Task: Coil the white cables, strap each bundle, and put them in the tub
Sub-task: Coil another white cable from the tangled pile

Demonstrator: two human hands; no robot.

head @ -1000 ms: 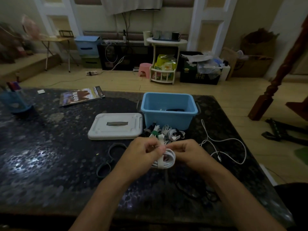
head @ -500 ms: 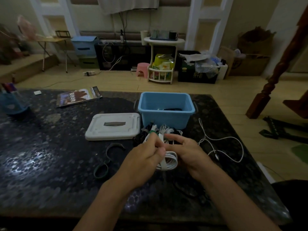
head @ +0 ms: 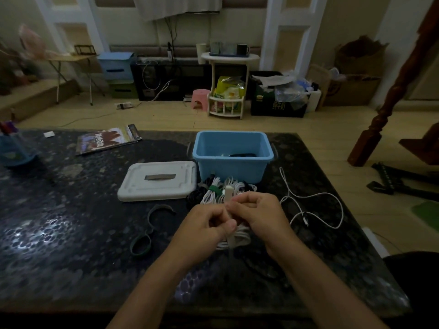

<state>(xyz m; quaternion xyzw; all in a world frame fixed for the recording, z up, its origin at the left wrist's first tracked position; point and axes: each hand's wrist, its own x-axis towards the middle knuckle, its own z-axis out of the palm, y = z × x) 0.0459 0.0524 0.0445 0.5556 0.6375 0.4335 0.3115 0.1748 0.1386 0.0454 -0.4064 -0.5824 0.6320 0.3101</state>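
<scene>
Over the near middle of the dark table [head: 71, 233], the left hand [head: 204, 230] and right hand [head: 260, 216] meet with fingers curled, both gripping a coiled white cable [head: 238, 239] whose loops show below them; a pale strap [head: 230, 241] crosses the coil, though in the dim light it is hard to say which fingers pinch it. Just beyond lies a pile of strapped bundles [head: 221, 191] against the near wall of the blue tub [head: 232, 167]. A loose white cable [head: 316, 210] sprawls to the right, and the tub's white lid [head: 158, 181] lies flat to the left.
</scene>
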